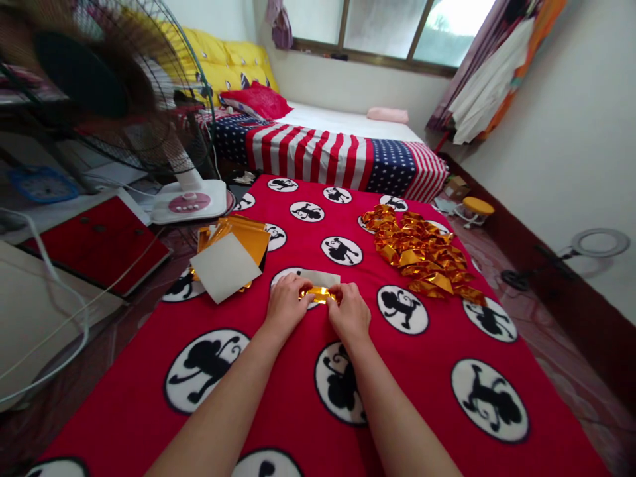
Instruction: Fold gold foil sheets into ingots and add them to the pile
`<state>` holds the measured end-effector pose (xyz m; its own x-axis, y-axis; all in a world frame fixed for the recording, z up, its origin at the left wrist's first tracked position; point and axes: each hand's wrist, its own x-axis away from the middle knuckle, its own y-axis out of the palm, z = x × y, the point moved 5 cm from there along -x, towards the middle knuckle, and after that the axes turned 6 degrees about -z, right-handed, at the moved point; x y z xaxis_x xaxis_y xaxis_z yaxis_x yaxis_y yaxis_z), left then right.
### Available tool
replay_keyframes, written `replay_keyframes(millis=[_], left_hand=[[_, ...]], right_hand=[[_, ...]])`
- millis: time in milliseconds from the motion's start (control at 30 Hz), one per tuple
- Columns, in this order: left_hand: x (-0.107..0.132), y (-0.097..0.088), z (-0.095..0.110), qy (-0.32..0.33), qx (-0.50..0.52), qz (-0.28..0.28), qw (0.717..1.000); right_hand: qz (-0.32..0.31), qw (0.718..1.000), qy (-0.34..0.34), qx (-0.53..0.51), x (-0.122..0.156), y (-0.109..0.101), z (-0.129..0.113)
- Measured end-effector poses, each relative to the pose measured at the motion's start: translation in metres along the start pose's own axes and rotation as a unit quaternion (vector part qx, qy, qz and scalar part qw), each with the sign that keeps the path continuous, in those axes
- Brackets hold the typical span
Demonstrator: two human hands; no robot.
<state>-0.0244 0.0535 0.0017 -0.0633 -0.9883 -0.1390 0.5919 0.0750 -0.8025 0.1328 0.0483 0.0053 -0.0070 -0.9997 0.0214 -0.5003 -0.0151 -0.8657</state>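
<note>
A sheet of gold foil paper (319, 286) lies on the red blanket (427, 371) in front of me, its white back folded up at the far edge. My left hand (287, 303) pinches its left side with fingers closed. At its right side, my right hand (350, 310) pinches it the same way. A stack of flat gold sheets (233, 248), one turned white side up, lies to the left. To the right is a pile of several folded gold pieces (421, 250).
A standing fan (124, 86) and its white base (189, 201) are at the left, beside a red case (102, 242) and loose cables. A bed with a stars-and-stripes cover (338, 156) stands behind. A ring light (599, 244) lies on the floor by the right wall.
</note>
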Motion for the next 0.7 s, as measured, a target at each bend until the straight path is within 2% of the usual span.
replay_keyframes(millis=[233, 433, 700], left_hand=[[-0.0006, -0.0012, 0.0002, -0.010, 0.007, -0.006, 1.000], [0.0019, -0.0023, 0.0045, -0.033, -0.018, 0.027, 0.999], [-0.0009, -0.0020, -0.0025, -0.020, 0.022, -0.008, 1.000]], right_hand=[[-0.004, 1.000, 0.005, -0.016, -0.0008, -0.0012, 0.0027], [0.030, 0.999, -0.012, 0.006, 0.0021, 0.0013, -0.0013], [-0.009, 0.998, -0.018, -0.056, -0.0025, -0.0020, 0.0076]])
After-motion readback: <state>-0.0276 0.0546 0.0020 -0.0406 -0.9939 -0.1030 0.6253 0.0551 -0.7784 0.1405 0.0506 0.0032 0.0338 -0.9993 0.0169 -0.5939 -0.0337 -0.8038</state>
